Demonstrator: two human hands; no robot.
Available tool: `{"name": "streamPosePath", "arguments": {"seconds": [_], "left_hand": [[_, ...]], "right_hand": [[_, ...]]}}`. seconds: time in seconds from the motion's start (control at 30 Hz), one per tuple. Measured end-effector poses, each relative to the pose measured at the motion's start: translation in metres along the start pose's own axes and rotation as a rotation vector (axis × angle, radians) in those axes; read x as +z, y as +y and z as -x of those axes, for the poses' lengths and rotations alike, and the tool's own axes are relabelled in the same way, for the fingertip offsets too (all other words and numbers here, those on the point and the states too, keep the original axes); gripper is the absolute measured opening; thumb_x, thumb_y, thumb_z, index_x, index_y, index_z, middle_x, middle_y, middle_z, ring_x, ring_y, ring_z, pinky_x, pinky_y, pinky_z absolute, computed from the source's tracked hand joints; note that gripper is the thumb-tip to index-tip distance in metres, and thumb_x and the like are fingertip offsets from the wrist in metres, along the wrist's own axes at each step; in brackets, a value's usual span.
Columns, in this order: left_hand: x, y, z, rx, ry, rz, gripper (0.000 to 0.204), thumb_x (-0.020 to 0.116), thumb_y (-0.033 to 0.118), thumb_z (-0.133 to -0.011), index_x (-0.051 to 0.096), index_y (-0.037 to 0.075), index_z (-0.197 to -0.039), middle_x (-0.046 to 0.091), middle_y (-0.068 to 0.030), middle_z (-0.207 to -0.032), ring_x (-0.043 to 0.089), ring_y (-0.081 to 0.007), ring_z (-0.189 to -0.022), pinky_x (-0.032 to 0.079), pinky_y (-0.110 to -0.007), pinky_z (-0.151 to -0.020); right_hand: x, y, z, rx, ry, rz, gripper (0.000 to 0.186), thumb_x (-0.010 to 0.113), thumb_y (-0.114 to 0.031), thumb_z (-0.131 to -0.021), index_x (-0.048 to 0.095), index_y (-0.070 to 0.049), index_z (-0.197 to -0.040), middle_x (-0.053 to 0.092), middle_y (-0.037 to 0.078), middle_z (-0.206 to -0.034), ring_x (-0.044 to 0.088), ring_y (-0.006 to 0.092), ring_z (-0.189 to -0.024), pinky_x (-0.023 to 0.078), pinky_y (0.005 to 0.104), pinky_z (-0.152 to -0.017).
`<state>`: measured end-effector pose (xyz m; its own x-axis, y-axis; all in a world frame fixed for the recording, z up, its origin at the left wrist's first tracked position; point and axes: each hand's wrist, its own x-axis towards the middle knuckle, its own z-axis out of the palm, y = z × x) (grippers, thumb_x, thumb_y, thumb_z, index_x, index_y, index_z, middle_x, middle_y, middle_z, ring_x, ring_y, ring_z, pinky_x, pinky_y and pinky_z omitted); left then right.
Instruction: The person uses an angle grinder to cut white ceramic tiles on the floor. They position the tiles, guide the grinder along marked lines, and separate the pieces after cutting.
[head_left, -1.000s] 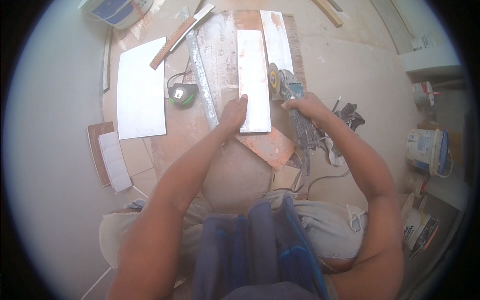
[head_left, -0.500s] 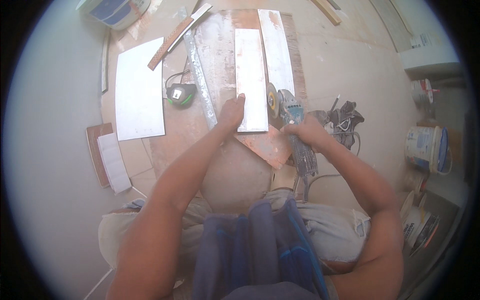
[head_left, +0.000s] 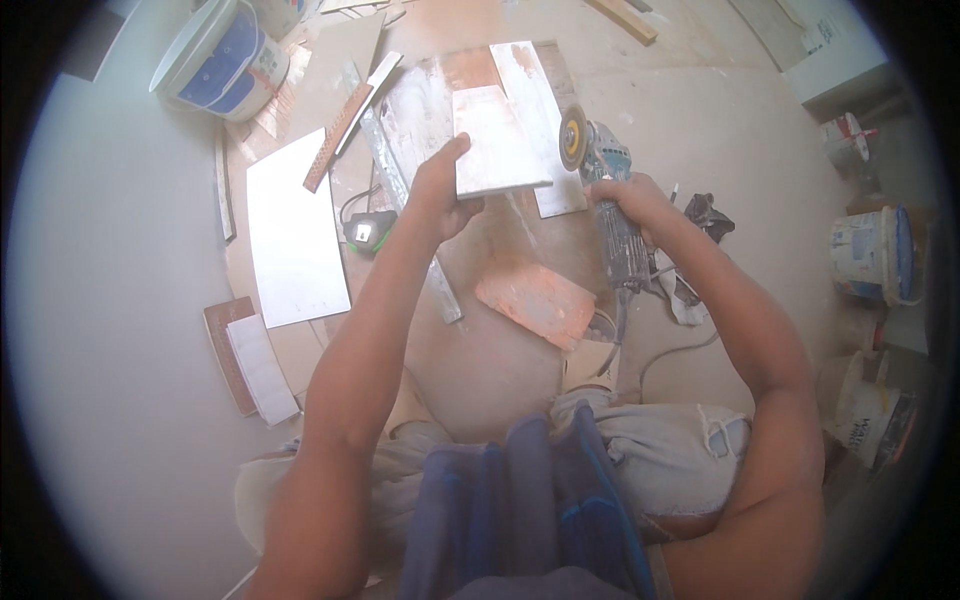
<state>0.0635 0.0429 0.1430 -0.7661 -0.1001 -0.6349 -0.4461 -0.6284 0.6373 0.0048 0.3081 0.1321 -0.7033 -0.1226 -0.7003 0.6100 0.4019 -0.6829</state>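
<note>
My left hand (head_left: 444,190) grips the near left corner of a white tile piece (head_left: 492,140), thumb on its face and fingers beneath; the piece is tilted up off the work surface. My right hand (head_left: 632,204) is closed round the body of an angle grinder (head_left: 620,235). The grinder's round disc (head_left: 573,137), with a yellow centre, stands upright just right of the tile, apart from it. Another long white tile strip (head_left: 560,185) lies behind, partly covered by the held piece. Nearer to me an orange-backed tile offcut (head_left: 538,303) rests on the floor.
Left of my arm lie a large white tile (head_left: 295,240), a tape measure (head_left: 369,231) and a metal bar (head_left: 385,160). A white and blue bucket (head_left: 225,60) stands far left. More buckets (head_left: 868,255) line the right side. The grinder's cord (head_left: 680,348) trails over the floor.
The left hand has raised and tilted the tile piece, moving it away from me. The grinder has moved slightly right and farther off, and the orange offcut is now uncovered. The view has shifted.
</note>
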Motion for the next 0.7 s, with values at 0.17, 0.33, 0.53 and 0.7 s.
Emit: {"name": "streamPosePath", "arguments": {"seconds": [0.17,0.33,0.53,0.7], "left_hand": [[-0.006,0.011,-0.009,0.05,-0.09,0.089,0.034,0.072,0.026,-0.089,0.06,0.009,-0.115,0.062,-0.0053,-0.098,0.058,-0.016,-0.081,0.048,-0.028,-0.064],[-0.004,0.012,-0.01,0.052,-0.093,0.167,0.033,0.074,0.025,-0.088,0.059,0.006,-0.112,0.062,-0.0066,-0.092,0.058,-0.0149,-0.073,0.048,-0.025,-0.059],[-0.019,0.014,-0.019,0.021,-0.203,0.129,0.034,0.073,0.023,-0.088,0.059,0.004,-0.113,0.064,-0.0077,-0.095,0.063,-0.0148,-0.077,0.052,-0.025,-0.062],[-0.01,0.004,-0.009,0.042,-0.081,0.146,0.036,0.071,0.023,-0.09,0.058,0.005,-0.118,0.065,-0.0067,-0.106,0.065,-0.0175,-0.091,0.056,-0.029,-0.075]], "right_hand": [[0.001,-0.009,-0.007,-0.057,-0.032,0.037,0.046,0.077,-0.018,-0.075,0.064,0.009,-0.11,0.068,0.018,-0.095,0.069,0.0256,-0.079,0.055,0.0393,-0.069],[0.003,-0.017,-0.014,-0.1,-0.058,0.097,0.049,0.077,-0.021,-0.077,0.063,0.015,-0.108,0.067,0.02,-0.095,0.068,0.026,-0.078,0.053,0.0382,-0.066],[0.004,-0.028,-0.034,-0.114,-0.09,0.15,0.057,0.079,-0.021,-0.076,0.06,0.017,-0.114,0.066,0.021,-0.101,0.068,0.0283,-0.084,0.054,0.0404,-0.071],[0.008,-0.037,-0.057,-0.109,-0.139,0.19,0.062,0.08,-0.022,-0.075,0.057,0.016,-0.119,0.064,0.023,-0.11,0.066,0.0291,-0.095,0.053,0.0396,-0.079]]}}
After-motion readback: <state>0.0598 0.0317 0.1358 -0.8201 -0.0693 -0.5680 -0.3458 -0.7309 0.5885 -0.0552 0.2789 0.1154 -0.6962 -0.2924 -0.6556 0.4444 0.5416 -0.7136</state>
